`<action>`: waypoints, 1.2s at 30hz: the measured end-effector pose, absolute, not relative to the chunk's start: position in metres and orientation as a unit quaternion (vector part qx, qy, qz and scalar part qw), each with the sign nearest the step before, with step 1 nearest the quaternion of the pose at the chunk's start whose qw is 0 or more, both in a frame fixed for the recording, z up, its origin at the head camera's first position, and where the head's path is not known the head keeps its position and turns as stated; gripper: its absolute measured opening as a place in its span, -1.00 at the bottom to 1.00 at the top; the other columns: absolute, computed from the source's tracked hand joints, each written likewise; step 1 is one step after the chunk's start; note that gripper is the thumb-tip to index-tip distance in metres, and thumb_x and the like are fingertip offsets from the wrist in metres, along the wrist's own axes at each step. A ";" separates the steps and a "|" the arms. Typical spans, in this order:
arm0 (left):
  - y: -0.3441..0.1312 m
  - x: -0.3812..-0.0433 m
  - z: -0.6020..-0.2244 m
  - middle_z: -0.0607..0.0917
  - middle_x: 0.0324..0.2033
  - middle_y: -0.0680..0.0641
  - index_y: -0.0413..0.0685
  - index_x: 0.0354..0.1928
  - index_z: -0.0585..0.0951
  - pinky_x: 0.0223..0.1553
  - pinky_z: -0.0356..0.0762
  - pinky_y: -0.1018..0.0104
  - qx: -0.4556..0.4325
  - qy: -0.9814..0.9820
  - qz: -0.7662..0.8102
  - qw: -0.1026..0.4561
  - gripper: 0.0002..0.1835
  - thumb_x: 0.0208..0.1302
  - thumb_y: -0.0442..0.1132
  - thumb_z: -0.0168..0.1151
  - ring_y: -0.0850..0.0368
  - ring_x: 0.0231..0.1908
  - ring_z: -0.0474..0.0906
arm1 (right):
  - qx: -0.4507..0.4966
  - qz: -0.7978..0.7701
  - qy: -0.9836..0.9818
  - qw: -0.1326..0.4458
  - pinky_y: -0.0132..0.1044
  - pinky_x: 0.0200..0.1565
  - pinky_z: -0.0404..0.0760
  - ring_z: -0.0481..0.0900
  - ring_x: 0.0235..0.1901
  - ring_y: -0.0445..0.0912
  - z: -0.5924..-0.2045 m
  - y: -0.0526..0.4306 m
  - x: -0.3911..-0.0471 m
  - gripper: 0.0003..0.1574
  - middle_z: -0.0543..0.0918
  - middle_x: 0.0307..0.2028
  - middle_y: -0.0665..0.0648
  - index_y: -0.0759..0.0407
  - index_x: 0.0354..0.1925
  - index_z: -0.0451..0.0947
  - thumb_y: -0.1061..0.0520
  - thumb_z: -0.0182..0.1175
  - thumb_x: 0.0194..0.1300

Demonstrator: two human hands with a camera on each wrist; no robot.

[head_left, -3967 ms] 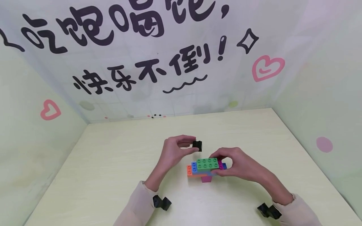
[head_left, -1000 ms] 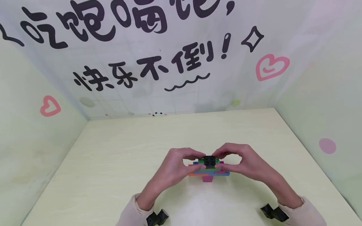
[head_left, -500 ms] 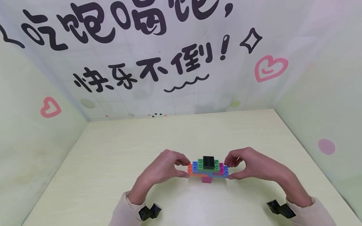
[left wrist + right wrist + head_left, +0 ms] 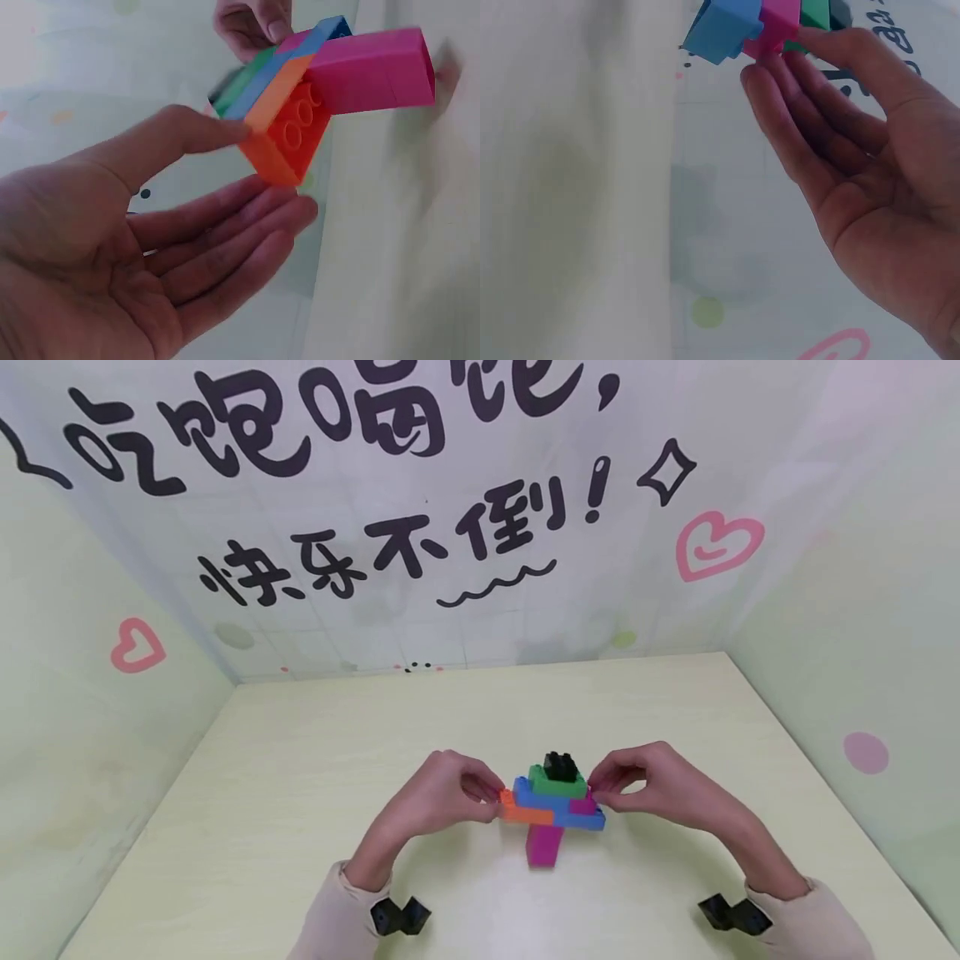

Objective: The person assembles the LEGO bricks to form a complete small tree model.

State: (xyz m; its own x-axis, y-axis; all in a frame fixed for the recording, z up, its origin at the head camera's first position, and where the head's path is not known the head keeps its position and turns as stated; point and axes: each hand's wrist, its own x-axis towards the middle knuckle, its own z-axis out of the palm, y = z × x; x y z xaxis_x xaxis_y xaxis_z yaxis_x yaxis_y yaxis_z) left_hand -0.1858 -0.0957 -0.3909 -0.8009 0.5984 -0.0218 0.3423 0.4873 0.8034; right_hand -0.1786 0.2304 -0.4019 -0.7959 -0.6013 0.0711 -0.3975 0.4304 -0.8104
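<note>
A toy-brick tree made of stacked building blocks stands at the middle front of the table, tilted so its magenta stem (image 4: 544, 846) shows. Above the stem sit an orange brick (image 4: 527, 815), blue bricks (image 4: 545, 802), a magenta brick (image 4: 780, 21), a green brick (image 4: 557, 786) and a black brick (image 4: 560, 767) on top. My left hand (image 4: 447, 793) pinches the orange end between thumb and fingertips; the left wrist view shows its hollow underside. On the other side my right hand (image 4: 660, 783) pinches the magenta brick, its thumb and fingertips meeting the brick's faces.
The pale table (image 4: 337, 735) runs back to a printed wall sheet (image 4: 337, 635) with large dark characters. Side walls with pink hearts rise at left and right. Black wrist cameras (image 4: 400, 917) are strapped near both sleeves.
The black brick went from the left hand onto the green one. Both hands then moved outward to the ends of the brick tree, which has now tipped back, exposing more of its stem.
</note>
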 end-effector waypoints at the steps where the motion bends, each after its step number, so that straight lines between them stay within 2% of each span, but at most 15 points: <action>1: -0.093 -0.186 -0.392 0.73 -0.41 0.12 -0.07 -0.26 0.74 -0.28 0.61 0.33 0.266 0.845 0.434 0.163 -0.85 0.08 -0.33 0.45 0.22 -0.37 0.67 | -0.295 -0.451 0.833 0.125 -0.24 -0.20 0.65 0.69 -0.30 -0.09 -0.407 0.229 -0.181 -0.80 0.72 -0.29 -0.03 0.08 -0.17 0.66 0.12 0.40 0.21; 7: -0.071 -0.181 -0.398 0.71 -0.45 0.14 -0.08 -0.30 0.74 -0.31 0.60 0.37 0.240 0.844 0.434 0.204 -0.89 0.10 -0.31 0.46 0.26 -0.41 0.66 | -0.276 -0.444 0.833 0.181 -0.26 -0.25 0.66 0.68 -0.30 -0.10 -0.434 0.222 -0.191 -0.61 0.71 -0.25 0.01 0.18 -0.09 0.67 0.01 0.44 0.16; 10: -0.069 -0.179 -0.395 0.69 -0.48 0.16 -0.07 -0.32 0.74 -0.34 0.59 0.39 0.239 0.858 0.413 0.188 -0.92 0.11 -0.31 0.45 0.29 -0.44 0.63 | -0.289 -0.421 0.840 0.184 -0.29 -0.23 0.65 0.66 -0.30 -0.12 -0.431 0.223 -0.188 -0.63 0.70 -0.25 -0.03 0.13 -0.10 0.68 -0.02 0.43 0.17; 17: -0.070 -0.173 -0.384 0.67 -0.53 0.19 -0.04 -0.37 0.75 -0.38 0.57 0.41 0.254 0.874 0.376 0.176 -0.91 0.10 -0.23 0.49 0.32 -0.48 0.60 | -0.331 -0.404 0.811 0.265 -0.17 -0.08 0.60 0.63 -0.16 -0.03 -0.421 0.233 -0.178 -0.58 0.67 -0.12 -0.05 -0.02 -0.01 0.64 0.00 0.46 0.14; 27: -0.068 -0.157 -0.387 0.60 -0.68 0.21 0.15 -0.64 0.66 -0.57 0.41 0.43 0.288 0.885 0.234 0.281 -0.73 -0.09 0.00 0.60 0.31 -0.63 0.44 | -0.344 -0.383 0.829 0.221 -0.26 -0.25 0.64 0.64 -0.35 -0.16 -0.428 0.226 -0.179 -0.72 0.69 -0.32 -0.11 -0.07 -0.21 0.67 0.15 0.49 0.08; 31: -0.064 -0.153 -0.393 0.53 -0.71 0.18 0.10 -0.65 0.61 -0.60 0.35 0.44 0.285 0.900 0.205 0.258 -0.69 -0.09 -0.03 0.61 0.29 -0.66 0.38 | -0.331 -0.381 0.840 0.199 -0.26 -0.25 0.65 0.65 -0.37 -0.18 -0.429 0.225 -0.181 -0.74 0.69 -0.33 -0.10 -0.04 -0.23 0.66 0.19 0.48 0.09; 36: -0.060 -0.157 -0.400 0.46 -0.71 0.14 -0.04 -0.57 0.64 -0.61 0.28 0.46 0.268 0.926 0.210 0.160 -0.77 0.00 -0.19 0.56 0.28 -0.68 0.30 | -0.312 -0.379 0.856 0.160 -0.30 -0.25 0.65 0.64 -0.37 -0.20 -0.430 0.224 -0.183 -0.72 0.68 -0.32 -0.09 0.04 -0.21 0.66 0.21 0.48 0.08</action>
